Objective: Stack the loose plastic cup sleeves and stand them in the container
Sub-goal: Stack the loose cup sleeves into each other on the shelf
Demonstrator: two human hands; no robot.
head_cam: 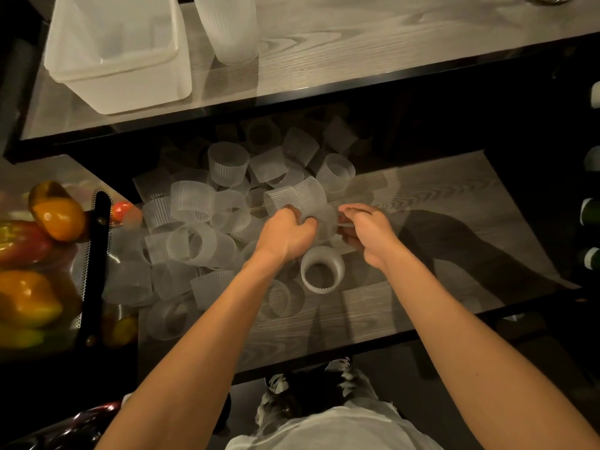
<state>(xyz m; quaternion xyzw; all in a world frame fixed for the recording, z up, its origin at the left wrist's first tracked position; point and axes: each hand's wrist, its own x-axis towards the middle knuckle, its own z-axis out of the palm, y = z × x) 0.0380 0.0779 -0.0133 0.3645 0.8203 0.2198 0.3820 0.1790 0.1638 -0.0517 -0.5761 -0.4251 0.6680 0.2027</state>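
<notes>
Several loose ribbed translucent cup sleeves lie in a heap on the lower wooden shelf. My left hand grips a sleeve at the heap's right edge. My right hand pinches the same sleeve from the right side. Another sleeve stands upright just below my hands. On the upper shelf at the top left sits the white plastic container, and next to it stands a tall stack of sleeves.
A perforated metal basket with orange and red peppers stands at the left. The upper shelf's dark front edge overhangs the back of the heap. Bottles show at the right edge.
</notes>
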